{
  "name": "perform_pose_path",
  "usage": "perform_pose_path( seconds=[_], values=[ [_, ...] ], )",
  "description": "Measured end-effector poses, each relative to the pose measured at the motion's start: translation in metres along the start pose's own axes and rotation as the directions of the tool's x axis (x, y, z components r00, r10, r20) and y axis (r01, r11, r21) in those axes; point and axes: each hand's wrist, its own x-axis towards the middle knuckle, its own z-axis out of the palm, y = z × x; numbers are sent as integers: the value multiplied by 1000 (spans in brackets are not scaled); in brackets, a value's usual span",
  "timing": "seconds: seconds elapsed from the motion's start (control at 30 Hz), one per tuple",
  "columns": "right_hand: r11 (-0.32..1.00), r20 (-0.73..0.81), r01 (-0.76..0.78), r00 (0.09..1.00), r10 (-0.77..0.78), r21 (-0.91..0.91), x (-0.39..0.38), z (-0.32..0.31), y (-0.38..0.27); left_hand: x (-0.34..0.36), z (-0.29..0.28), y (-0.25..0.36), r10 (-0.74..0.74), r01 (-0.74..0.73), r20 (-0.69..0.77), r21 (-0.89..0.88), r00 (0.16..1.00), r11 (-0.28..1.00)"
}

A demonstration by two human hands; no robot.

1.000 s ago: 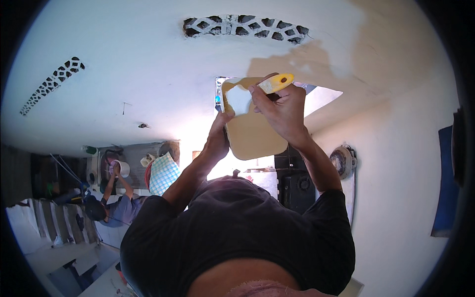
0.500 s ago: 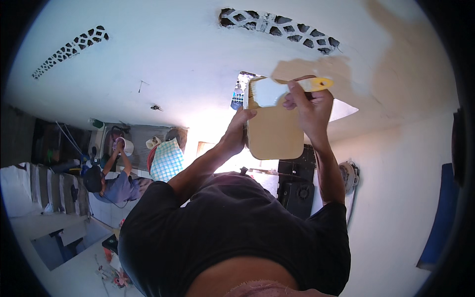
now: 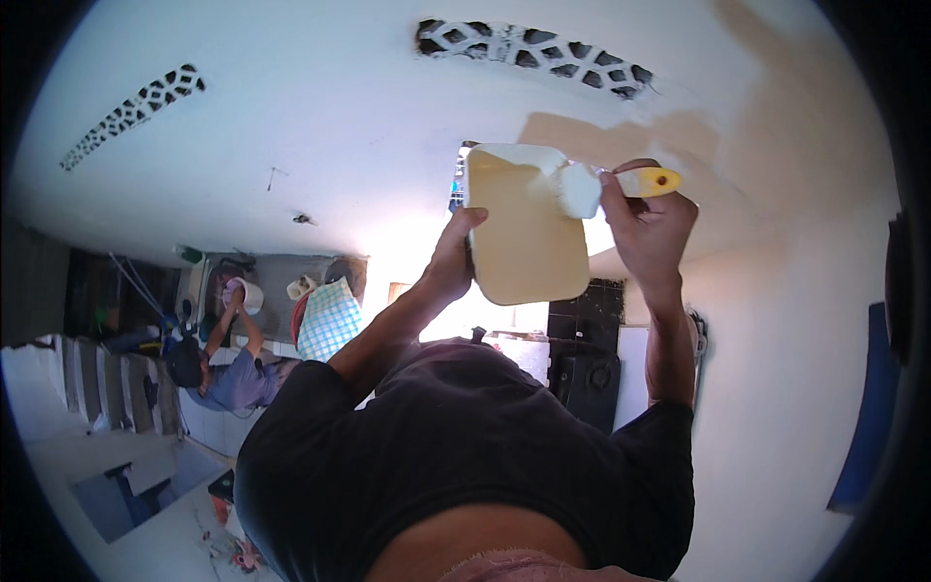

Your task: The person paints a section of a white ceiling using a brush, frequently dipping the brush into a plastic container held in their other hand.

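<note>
My left hand (image 3: 451,257) grips the left side of a rectangular, round-cornered tub (image 3: 529,238), its thumb over the edge. A smooth cream surface fills most of the tub's outline, with a white strip along the far rim; I cannot tell how deep it is. In my right hand (image 3: 652,233) is a paintbrush (image 3: 661,181) with a yellow handle, held between thumb and fingers. Its white-coated head lies at the tub's upper right edge; whether it touches the rim cannot be made out.
Ahead stands a pale wall (image 3: 369,126) with a patterned vent block (image 3: 533,48) high up. At left another person (image 3: 228,373) holds a white bucket (image 3: 252,296), near a blue checked cloth (image 3: 330,320). A black appliance (image 3: 587,383) stands below my right arm.
My right hand has drawn the paintbrush to the right, from over the tub to its right edge. The tub has tilted and shifted slightly left, showing more cream surface.
</note>
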Motion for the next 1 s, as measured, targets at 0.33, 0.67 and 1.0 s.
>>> perform_pose_path(
  seconds=[0.33, 0.67, 1.0],
  values=[
    [948, 233, 267, 946, -224, -172, 12, -16, -9, 2, 6, 2, -17, 16, 23, 45, 1000, 999],
    [944, 444, 302, 870, -215, -133, 30, -23, 5, 0, 16, 1, 14, -23, 99, 93, 995, 995],
    [937, 243, 306, 934, -261, -169, 12, -38, -5, 5, 12, -12, -3, -4, 62, 108, 998, 994]
  ],
)
